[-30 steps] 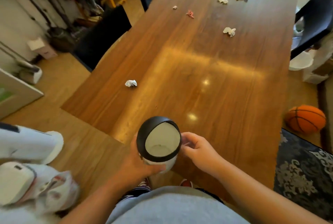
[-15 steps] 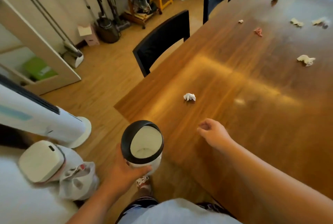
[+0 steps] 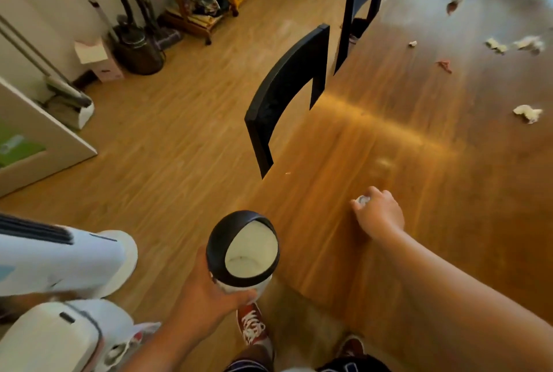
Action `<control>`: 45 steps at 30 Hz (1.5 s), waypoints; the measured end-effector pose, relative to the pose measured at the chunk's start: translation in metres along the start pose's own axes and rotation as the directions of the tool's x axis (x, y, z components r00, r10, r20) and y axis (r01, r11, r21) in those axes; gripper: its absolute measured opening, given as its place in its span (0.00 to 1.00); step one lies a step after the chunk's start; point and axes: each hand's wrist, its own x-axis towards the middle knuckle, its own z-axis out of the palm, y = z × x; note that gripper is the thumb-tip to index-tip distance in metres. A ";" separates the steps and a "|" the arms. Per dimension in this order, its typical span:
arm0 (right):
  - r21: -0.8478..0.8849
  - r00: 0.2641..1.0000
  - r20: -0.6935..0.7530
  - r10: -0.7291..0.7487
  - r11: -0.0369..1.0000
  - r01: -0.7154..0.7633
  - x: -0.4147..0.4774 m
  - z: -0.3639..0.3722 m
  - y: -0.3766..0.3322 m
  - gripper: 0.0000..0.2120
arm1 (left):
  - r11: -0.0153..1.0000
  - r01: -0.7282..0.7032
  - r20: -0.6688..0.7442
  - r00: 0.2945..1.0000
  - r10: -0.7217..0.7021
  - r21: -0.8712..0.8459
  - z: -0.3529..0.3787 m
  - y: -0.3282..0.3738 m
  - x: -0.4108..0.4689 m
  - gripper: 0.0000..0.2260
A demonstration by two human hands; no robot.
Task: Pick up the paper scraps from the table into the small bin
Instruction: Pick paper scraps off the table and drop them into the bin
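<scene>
Down at the near edge of the wooden tabletop (image 3: pixel 389 138), seen from the head camera, the right hand (image 3: pixel 378 213) lies low on the wood with its fingers curled around a small white paper scrap (image 3: pixel 362 199), which peeks out at the fingertips on the hand's far-left side; the hand is closed on it, pinching it against the surface. The left hand (image 3: pixel 206 296) is off the tabletop's near-left corner, above the floor, wrapped around the lower body of the small bin (image 3: pixel 244 250), a white cylinder with a black rim whose open mouth tilts toward the camera. The bin sits to the left of and nearer than the right hand, apart from it, with the tabletop's corner between them. Farther along the tabletop, well apart from both hands, more scraps lie scattered: a crumpled white one (image 3: pixel 528 112) toward the right edge, a reddish one (image 3: pixel 444 65) beyond it, and several pale pieces (image 3: pixel 496 46) near the far end. A black chair (image 3: pixel 287 87) stands tucked against the tabletop's left side.
</scene>
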 end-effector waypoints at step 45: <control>0.210 0.646 0.575 -0.502 0.854 0.476 -0.141 0.082 -0.131 0.06 | 0.988 0.140 -0.360 0.921 -0.152 -0.058 -0.152 -0.021 0.018 0.50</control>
